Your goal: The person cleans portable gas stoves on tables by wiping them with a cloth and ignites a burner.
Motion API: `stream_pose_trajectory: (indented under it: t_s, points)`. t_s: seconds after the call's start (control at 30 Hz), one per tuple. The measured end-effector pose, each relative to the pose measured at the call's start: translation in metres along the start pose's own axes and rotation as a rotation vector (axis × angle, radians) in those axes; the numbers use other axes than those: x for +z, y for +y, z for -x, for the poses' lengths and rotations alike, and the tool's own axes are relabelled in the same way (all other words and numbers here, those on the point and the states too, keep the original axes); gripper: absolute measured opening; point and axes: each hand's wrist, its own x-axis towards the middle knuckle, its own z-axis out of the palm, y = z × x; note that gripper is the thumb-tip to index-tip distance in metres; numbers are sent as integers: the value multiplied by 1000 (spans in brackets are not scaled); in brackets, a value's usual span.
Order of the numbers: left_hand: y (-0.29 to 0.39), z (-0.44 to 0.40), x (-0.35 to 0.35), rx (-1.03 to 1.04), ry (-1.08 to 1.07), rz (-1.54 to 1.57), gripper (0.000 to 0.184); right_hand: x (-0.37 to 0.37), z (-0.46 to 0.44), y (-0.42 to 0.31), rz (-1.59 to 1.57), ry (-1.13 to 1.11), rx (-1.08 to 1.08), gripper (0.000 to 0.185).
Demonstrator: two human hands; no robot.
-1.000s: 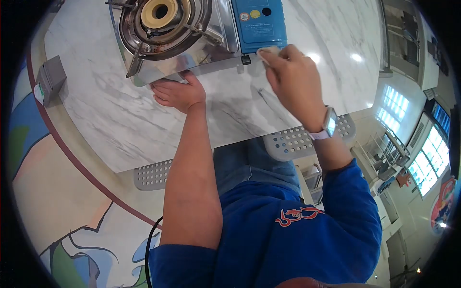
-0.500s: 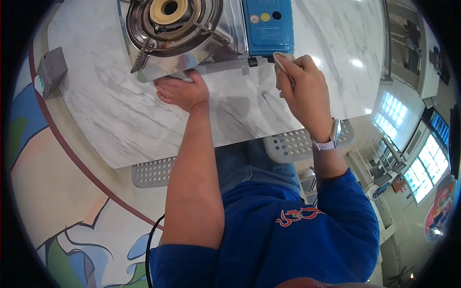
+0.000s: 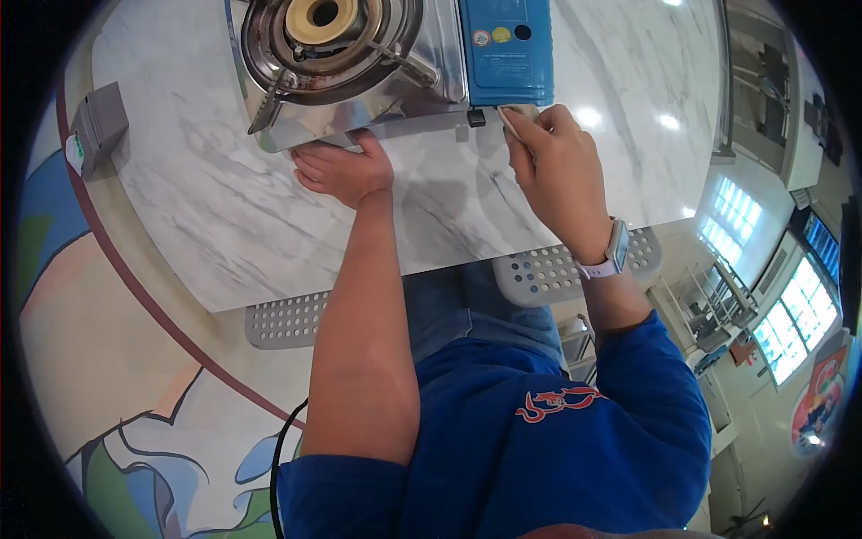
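A portable gas stove with a steel body [image 3: 395,110], a round burner and a blue side cover [image 3: 510,67] stands at the top of the view. My left hand [image 3: 346,171] is at the stove's near edge, fingers spread against its front, the fingertips partly hidden beneath it. Just below the blue cover, my right hand [image 3: 558,171] pinches a light cloth [image 3: 521,111] against the stove's front edge. A small black lever [image 3: 476,118] sticks out of the stove front, left of the cloth.
The stove stands on a white marbled table [image 3: 224,207]. A grey box [image 3: 101,126] is at the table's left edge. Two grey perforated seats [image 3: 543,274] show under the near edge. A black cable [image 3: 277,467] runs beside my left sleeve.
The stove and my left hand appear shifted right and slightly up in view. My right hand, still pinching the cloth, moved right and down, then slightly back left.
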Motion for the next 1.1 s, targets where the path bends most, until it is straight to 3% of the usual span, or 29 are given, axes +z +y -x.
stream_pose_trajectory:
  t_s: [0.3, 0.6, 0.83, 1.1]
  points:
    - [0, 1, -2, 9, -13, -30, 90, -3, -6, -5, 35, -44, 52, 26]
    - [1, -1, -2, 12, 6, -19, 88, 8, -15, -10, 41, -15, -54, 25]
    - [0, 0, 0, 5, -4, -27, 89, -25, -5, 19, -32, -60, 128, 23]
    - [1, 0, -1, -11, -32, -48, 89, -12, -9, 11, 52, 12, 16, 23]
